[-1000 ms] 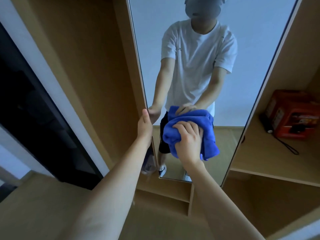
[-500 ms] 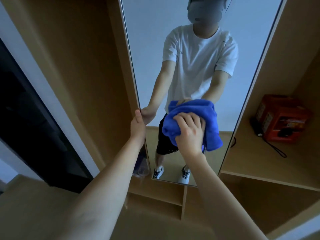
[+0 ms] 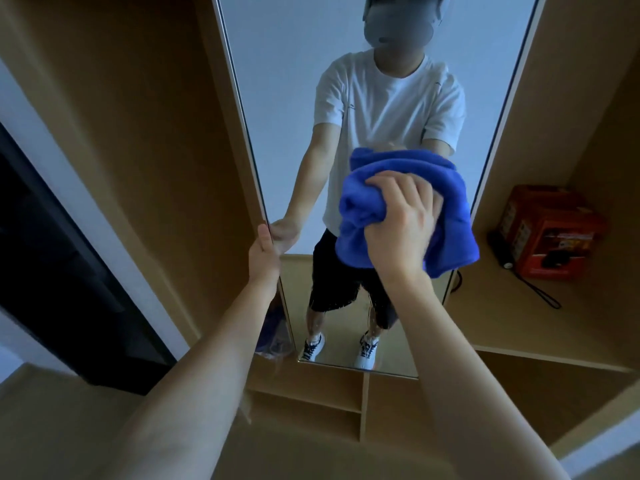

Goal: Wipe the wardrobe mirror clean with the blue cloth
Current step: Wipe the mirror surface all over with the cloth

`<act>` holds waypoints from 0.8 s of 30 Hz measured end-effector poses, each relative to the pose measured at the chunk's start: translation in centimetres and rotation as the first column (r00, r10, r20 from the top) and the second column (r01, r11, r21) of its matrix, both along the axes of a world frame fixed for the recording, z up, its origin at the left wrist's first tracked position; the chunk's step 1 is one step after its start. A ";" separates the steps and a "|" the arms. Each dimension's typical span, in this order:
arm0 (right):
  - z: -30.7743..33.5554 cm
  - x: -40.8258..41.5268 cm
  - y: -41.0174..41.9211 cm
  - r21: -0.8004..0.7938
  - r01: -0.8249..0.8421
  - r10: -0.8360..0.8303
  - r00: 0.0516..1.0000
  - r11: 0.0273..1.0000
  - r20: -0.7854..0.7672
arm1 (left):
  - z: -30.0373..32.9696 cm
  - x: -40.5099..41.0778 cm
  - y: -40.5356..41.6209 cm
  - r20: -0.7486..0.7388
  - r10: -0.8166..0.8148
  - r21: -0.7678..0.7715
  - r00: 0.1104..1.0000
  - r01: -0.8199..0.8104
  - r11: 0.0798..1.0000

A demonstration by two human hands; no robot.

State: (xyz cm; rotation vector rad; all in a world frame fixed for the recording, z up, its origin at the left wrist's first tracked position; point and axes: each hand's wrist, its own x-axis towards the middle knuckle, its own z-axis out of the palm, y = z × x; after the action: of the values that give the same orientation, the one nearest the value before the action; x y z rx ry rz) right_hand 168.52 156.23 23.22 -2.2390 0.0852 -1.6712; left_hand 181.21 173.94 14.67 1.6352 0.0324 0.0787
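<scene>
**Cloth on the glass, mid-wipe**

The right hand has its fingers curled into a bunched blue cloth, gripping it and pressing it flat against the wardrobe mirror, toward the mirror's right edge at about half height. The left hand clasps the mirror's left edge lower down, thumb along the frame, apparently steadying the panel. The mirror stands tall and narrow, its long axis running up and down, so most unwiped glass lies above the cloth, with a smaller stretch below; the right hand is plainly the one to travel. To the mirror's right, a red box sits on a wardrobe shelf.
</scene>
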 end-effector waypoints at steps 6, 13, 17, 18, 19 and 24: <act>-8.3 0.8 -0.9 -0.122 0.064 -0.083 0.984 0.990 -0.156 | -0.1 -0.4 -0.4 0.058 0.039 0.022 0.998 -0.041 0.999; -6.1 -1.3 0.8 0.181 -0.101 0.137 0.970 0.978 -0.201 | -0.5 -0.4 0.0 0.087 0.043 0.042 0.995 -0.047 0.998; -0.7 -1.9 -0.1 0.180 -0.086 0.084 0.996 0.980 0.016 | -0.6 -0.2 0.0 0.089 0.050 0.065 0.995 -0.056 0.996; -0.1 -1.6 -0.8 0.128 -0.042 0.042 0.999 0.991 -0.001 | -0.5 -0.1 0.0 0.081 0.047 0.065 0.996 -0.052 0.997; -0.1 -1.3 -1.6 0.086 -0.006 0.009 0.999 0.996 -0.035 | -0.5 0.0 0.0 0.079 0.040 0.066 0.996 -0.045 0.997; -5.9 -0.5 -3.4 -0.034 -0.020 0.015 0.988 0.999 -0.156 | -0.8 -0.2 -0.1 0.093 0.043 0.088 0.995 -0.052 0.995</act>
State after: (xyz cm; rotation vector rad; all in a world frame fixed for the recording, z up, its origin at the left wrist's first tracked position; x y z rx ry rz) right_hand 168.00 152.85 17.31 -2.3873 0.0744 -1.4973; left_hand 181.01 173.89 13.84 1.7200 -0.0023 0.1938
